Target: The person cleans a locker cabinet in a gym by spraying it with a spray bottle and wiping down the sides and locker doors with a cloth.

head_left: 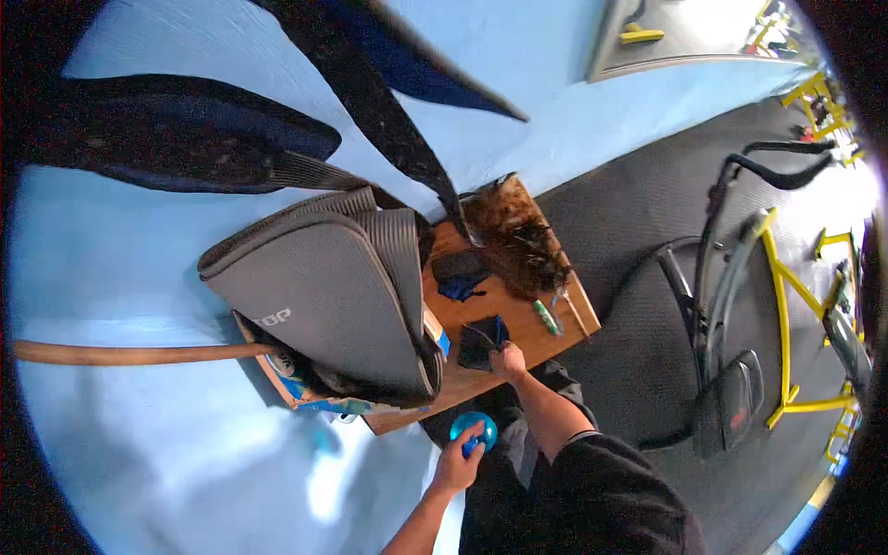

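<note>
My left hand (460,464) is closed around a round, see-through blue container (474,431) with a darker blue part, just off the table's near edge. My right hand (507,359) reaches over the wooden table (416,413), fingers closed on the edge of a dark, square, cloth-like piece (478,344) with a bit of blue. Behind that piece lies a crumpled dark blue cloth (462,285). A brown feather duster (518,236) rests along the table's far side. To the right of my right hand is a green and white tube (546,317).
A folded grey mat (319,287) stands in a box (277,377) at the table's left. A wooden stick (139,353) juts left from there. Dark straps (370,92) hang above. Black and yellow gym equipment (782,314) stands on the dark floor at right; a mirror (703,37) is on the wall.
</note>
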The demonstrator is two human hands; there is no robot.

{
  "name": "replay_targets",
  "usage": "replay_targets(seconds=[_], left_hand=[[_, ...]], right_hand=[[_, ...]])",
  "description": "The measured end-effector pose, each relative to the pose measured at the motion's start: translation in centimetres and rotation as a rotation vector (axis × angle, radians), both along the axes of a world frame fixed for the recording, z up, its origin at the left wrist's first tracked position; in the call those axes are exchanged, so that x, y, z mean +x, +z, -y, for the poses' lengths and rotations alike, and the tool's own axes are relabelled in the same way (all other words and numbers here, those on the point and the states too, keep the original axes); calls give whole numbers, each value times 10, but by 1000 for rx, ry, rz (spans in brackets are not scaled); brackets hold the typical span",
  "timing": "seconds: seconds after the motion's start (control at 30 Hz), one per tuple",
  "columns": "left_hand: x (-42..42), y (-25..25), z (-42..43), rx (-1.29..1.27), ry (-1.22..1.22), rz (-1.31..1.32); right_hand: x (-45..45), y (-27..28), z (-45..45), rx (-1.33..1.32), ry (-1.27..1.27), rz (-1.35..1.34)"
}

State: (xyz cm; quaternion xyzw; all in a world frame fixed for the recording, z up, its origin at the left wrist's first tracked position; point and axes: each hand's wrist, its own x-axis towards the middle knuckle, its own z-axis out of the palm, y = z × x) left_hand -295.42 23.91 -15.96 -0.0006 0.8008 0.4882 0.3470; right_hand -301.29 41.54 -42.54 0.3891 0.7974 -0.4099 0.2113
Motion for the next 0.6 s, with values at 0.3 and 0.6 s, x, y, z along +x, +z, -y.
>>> replay_targets(seconds=[0.3, 0.6], left_hand=[[-11, 34, 0, 164, -277, -186], [7, 126, -179, 6, -843, -301]], right_hand=[[84, 250, -62, -543, -371, -334], [207, 390, -123, -503, -671, -522]])
